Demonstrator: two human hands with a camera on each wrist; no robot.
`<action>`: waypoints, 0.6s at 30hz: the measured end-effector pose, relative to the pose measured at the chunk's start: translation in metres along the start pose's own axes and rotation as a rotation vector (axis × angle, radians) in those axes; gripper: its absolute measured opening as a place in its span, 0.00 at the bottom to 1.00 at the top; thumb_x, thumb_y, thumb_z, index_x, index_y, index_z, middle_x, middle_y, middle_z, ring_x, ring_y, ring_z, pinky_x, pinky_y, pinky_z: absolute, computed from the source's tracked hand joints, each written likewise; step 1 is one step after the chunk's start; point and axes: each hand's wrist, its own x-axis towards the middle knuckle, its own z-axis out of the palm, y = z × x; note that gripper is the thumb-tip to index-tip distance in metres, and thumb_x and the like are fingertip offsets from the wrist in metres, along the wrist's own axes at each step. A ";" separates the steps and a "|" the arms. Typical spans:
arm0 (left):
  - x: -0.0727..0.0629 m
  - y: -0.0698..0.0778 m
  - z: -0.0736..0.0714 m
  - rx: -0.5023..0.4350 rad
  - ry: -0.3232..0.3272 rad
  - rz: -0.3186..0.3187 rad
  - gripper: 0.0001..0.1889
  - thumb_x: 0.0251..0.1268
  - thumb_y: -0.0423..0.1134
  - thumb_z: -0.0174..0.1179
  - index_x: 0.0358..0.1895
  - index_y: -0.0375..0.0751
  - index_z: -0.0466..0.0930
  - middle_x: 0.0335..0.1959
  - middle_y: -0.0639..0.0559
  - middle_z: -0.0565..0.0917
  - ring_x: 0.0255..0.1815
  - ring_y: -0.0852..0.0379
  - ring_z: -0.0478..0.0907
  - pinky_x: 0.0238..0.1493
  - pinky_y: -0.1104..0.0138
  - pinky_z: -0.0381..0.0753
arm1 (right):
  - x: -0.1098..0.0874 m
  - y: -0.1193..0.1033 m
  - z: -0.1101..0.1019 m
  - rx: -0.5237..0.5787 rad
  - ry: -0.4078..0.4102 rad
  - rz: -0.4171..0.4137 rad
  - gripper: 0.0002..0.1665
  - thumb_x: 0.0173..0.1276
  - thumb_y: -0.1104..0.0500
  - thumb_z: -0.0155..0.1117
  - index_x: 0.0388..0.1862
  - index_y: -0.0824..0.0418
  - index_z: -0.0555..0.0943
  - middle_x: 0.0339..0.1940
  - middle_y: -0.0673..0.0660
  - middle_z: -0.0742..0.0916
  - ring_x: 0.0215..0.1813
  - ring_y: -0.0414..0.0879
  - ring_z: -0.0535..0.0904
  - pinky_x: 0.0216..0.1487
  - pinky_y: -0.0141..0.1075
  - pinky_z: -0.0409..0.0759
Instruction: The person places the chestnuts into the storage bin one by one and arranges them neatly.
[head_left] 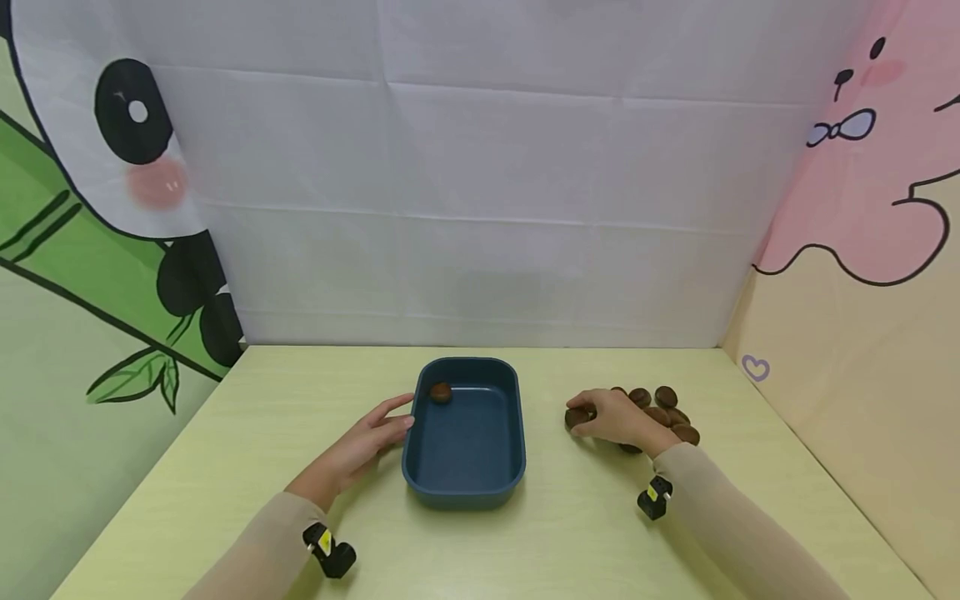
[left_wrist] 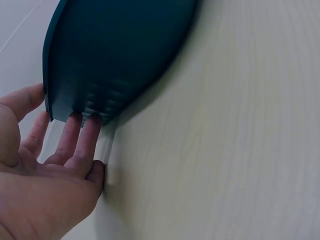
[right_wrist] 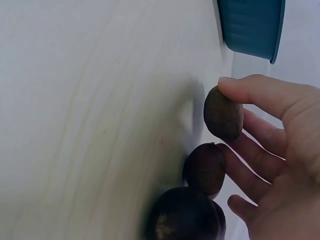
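Chestnuts (head_left: 666, 397), or brown nuts much like them, lie in a loose cluster on the right part of the pale yellow desk (head_left: 592, 525), partly covered by the person's right hand (head_left: 617, 417). That hand pinches a single chestnut (right_wrist: 223, 114) between thumb and fingers at the cluster's left edge. In the right wrist view, a second chestnut (right_wrist: 205, 169) sits just beside the held one, close to the other fingers; whether they touch it cannot be told. A larger-looking dark one (right_wrist: 182, 215) is nearest that camera.

To the left of the cluster, well apart from it, a blue rectangular bin (head_left: 467, 450) with rounded corners stands upright on the desk. One chestnut (head_left: 441, 392) rests inside, in its far left corner. The left hand (head_left: 371, 440) is open, its fingers extended and their tips touching the bin's left outer wall.

Both arms wear beige sleeves (head_left: 258, 546), each with a small black camera (head_left: 330, 552) at the wrist. Behind the desk hangs a creased white cloth (head_left: 487, 167), with a panda (head_left: 135, 108) drawn at left and a pink animal (head_left: 855, 192) at right.
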 end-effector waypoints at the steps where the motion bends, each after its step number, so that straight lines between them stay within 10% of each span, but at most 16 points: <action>1: 0.000 0.000 0.000 0.000 -0.002 0.001 0.32 0.76 0.47 0.57 0.78 0.49 0.57 0.69 0.36 0.71 0.67 0.41 0.70 0.74 0.43 0.53 | 0.001 -0.001 -0.001 -0.004 0.001 -0.005 0.25 0.65 0.58 0.73 0.60 0.63 0.81 0.57 0.60 0.85 0.60 0.60 0.78 0.59 0.54 0.76; 18: -0.003 0.004 0.000 0.012 -0.036 0.012 0.34 0.78 0.47 0.55 0.80 0.47 0.53 0.71 0.34 0.69 0.70 0.37 0.66 0.74 0.39 0.46 | 0.020 -0.031 -0.024 0.030 0.027 -0.079 0.25 0.66 0.58 0.71 0.61 0.63 0.81 0.55 0.57 0.84 0.51 0.52 0.82 0.49 0.46 0.80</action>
